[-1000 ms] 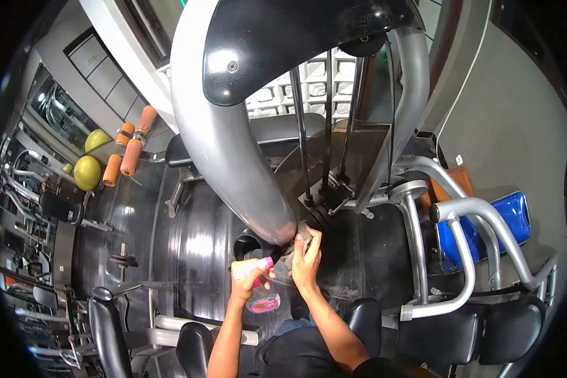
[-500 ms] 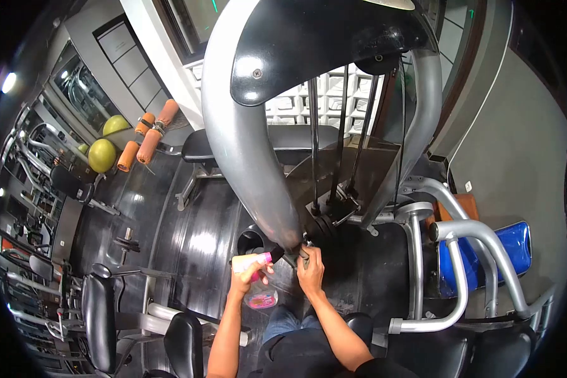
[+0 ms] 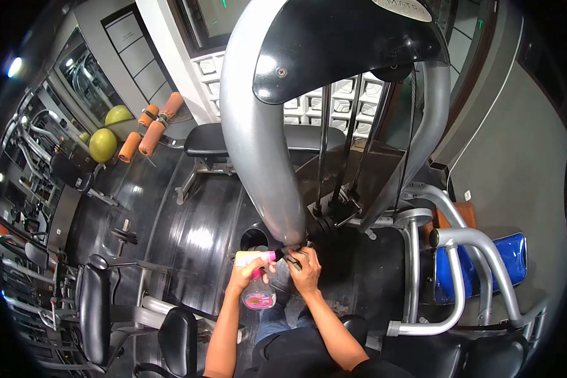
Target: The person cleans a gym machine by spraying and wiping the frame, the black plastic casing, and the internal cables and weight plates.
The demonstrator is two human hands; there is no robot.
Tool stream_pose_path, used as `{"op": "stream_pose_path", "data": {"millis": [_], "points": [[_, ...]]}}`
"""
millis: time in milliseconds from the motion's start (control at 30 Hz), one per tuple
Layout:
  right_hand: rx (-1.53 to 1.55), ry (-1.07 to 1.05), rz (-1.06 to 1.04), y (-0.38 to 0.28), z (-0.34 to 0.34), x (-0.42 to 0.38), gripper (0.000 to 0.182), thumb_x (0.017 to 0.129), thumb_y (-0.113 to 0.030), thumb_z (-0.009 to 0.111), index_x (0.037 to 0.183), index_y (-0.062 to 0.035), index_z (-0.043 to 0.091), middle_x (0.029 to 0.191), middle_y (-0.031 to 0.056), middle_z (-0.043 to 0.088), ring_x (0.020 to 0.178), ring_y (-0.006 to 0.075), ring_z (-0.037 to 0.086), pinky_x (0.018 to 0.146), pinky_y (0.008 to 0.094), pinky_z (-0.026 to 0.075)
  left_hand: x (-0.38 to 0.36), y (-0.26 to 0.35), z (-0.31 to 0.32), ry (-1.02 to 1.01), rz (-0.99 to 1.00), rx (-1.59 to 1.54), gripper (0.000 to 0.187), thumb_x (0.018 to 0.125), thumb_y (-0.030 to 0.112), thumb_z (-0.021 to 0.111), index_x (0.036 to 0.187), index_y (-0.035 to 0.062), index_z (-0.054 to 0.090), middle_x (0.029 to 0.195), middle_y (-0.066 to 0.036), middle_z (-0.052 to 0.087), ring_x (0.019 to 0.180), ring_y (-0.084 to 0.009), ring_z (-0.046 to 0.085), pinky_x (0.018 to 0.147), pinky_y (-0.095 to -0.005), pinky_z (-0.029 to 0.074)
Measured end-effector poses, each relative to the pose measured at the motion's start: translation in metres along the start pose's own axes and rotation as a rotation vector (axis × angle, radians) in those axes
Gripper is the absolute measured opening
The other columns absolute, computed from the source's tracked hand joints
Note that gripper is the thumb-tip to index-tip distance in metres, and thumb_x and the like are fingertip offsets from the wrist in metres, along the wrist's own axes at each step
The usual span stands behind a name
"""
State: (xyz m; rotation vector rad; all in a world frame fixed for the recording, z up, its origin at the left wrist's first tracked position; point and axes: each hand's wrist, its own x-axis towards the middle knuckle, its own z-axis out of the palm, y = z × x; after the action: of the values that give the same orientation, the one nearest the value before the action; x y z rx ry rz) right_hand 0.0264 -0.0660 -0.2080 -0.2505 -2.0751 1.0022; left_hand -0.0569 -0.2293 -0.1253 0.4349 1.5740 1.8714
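Note:
My left hand [image 3: 246, 275] is wrapped around the neck of a spray bottle [image 3: 259, 298] with a pink and yellow trigger head and a clear body with a pink label. Its dark nozzle points right, toward my other hand. My right hand [image 3: 305, 269] is closed on a small dark object [image 3: 293, 260]; I cannot tell what it is. Both hands are at the lower end of the thick silver frame tube [image 3: 264, 183] of a weight machine, the right one just below its base.
Dark guide rods and a cable rise behind the tube, over a weight stack [image 3: 324, 227]. Curved silver handles [image 3: 463, 242] stand at right, before a blue pad [image 3: 510, 258]. A padded black bench [image 3: 205, 140] lies beyond. Black seats [image 3: 177, 343] are near at lower left.
My right hand has drawn back slightly from the tube's base, and the dark object now shows between its fingers. The left hand still holds the spray bottle. The view has shifted slightly.

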Motion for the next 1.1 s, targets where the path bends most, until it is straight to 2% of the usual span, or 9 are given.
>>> {"op": "stream_pose_path", "data": {"millis": [67, 200, 567, 633, 767, 900, 967, 1000, 1100], "points": [[-0.087, -0.085, 0.153, 0.020, 0.005, -0.025, 0.024, 0.071, -0.006, 0.075, 0.093, -0.0100, 0.066, 0.101, 0.0110, 0.061, 0.094, 0.0341, 0.063, 0.078, 0.0445, 0.052, 0.001, 0.002, -0.001, -0.007, -0.013, 0.014, 0.033, 0.090, 0.021, 0.059, 0.094, -0.0100, 0.069, 0.076, -0.017, 0.069, 0.056, -0.0208, 0.064, 0.048, -0.0285, 0.053], [-0.098, -0.149, 0.270, 0.043, 0.009, -0.048, 0.025, 0.071, -0.005, 0.073, 0.095, -0.0078, 0.064, 0.104, 0.0125, 0.061, 0.097, 0.0349, 0.062, 0.081, 0.0447, 0.051, 0.000, 0.004, 0.000, -0.035, -0.021, 0.010, 0.034, 0.091, 0.022, 0.060, 0.093, -0.0101, 0.069, 0.076, -0.017, 0.069, 0.056, -0.0205, 0.064, 0.047, -0.0285, 0.053], [0.044, 0.076, -0.050, -0.032, -0.026, 0.044, 0.037, 0.067, 0.003, 0.077, 0.100, -0.0078, 0.065, 0.097, 0.0100, 0.064, 0.086, 0.0310, 0.063, 0.073, 0.0395, 0.051, 0.000, 0.008, 0.002, -0.016, -0.045, 0.011, 0.034, 0.091, 0.022, 0.059, 0.090, -0.0104, 0.068, 0.074, -0.017, 0.069, 0.052, -0.0205, 0.063, 0.046, -0.0281, 0.051], [0.134, 0.227, -0.071, -0.046, -0.030, 0.061, 0.037, 0.068, 0.002, 0.077, 0.101, -0.0075, 0.065, 0.097, 0.0111, 0.064, 0.087, 0.0306, 0.063, 0.073, 0.0391, 0.051, -0.001, 0.009, 0.002, -0.018, -0.038, 0.015, 0.034, 0.091, 0.022, 0.059, 0.090, -0.0103, 0.068, 0.075, -0.017, 0.069, 0.052, -0.0204, 0.063, 0.047, -0.0282, 0.051], [0.265, 0.208, 0.024, -0.060, -0.036, 0.084, 0.029, 0.076, -0.004, 0.075, 0.104, -0.0049, 0.065, 0.097, 0.0127, 0.064, 0.086, 0.0301, 0.064, 0.074, 0.0376, 0.051, -0.003, 0.010, 0.006, 0.028, -0.042, 0.084, 0.039, 0.088, 0.029, 0.059, 0.088, -0.0096, 0.067, 0.074, -0.016, 0.069, 0.049, -0.0221, 0.062, 0.048, -0.0297, 0.050], [0.331, 0.221, 0.105, -0.036, -0.017, 0.053, 0.026, 0.082, -0.009, 0.072, 0.107, -0.0039, 0.064, 0.098, 0.0125, 0.065, 0.088, 0.0289, 0.065, 0.078, 0.0370, 0.051, -0.005, 0.005, 0.006, 0.027, -0.020, 0.050, 0.033, 0.093, 0.023, 0.060, 0.096, -0.0090, 0.067, 0.080, -0.016, 0.069, 0.054, -0.0196, 0.062, 0.049, -0.0280, 0.052], [0.355, 0.217, 0.454, -0.020, -0.004, 0.030, 0.024, 0.089, -0.015, 0.068, 0.110, -0.0030, 0.063, 0.099, 0.0127, 0.065, 0.093, 0.0304, 0.063, 0.084, 0.0371, 0.049, -0.007, 0.007, 0.006, 0.021, -0.027, 0.051, 0.031, 0.093, 0.022, 0.061, 0.097, -0.0082, 0.068, 0.081, -0.016, 0.069, 0.055, -0.0192, 0.062, 0.050, -0.0278, 0.052], [0.304, 0.230, 0.471, -0.008, 0.004, 0.020, 0.025, 0.093, -0.019, 0.064, 0.112, -0.0028, 0.062, 0.103, 0.0138, 0.064, 0.099, 0.0312, 0.062, 0.091, 0.0383, 0.046, -0.009, 0.008, 0.010, 0.040, -0.020, 0.071, 0.031, 0.094, 0.022, 0.061, 0.098, -0.0081, 0.067, 0.081, -0.016, 0.069, 0.055, -0.0191, 0.063, 0.051, -0.0277, 0.052], [0.103, 0.210, 0.507, 0.032, 0.019, 0.001, 0.029, 0.095, -0.024, 0.062, 0.116, -0.0038, 0.063, 0.111, 0.0167, 0.064, 0.107, 0.0310, 0.060, 0.095, 0.0393, 0.044, -0.010, 0.009, 0.017, 0.068, 0.018, 0.096, 0.032, 0.094, 0.023, 0.060, 0.100, -0.0079, 0.067, 0.082, -0.016, 0.069, 0.057, -0.0191, 0.064, 0.052, -0.0275, 0.051]]}}
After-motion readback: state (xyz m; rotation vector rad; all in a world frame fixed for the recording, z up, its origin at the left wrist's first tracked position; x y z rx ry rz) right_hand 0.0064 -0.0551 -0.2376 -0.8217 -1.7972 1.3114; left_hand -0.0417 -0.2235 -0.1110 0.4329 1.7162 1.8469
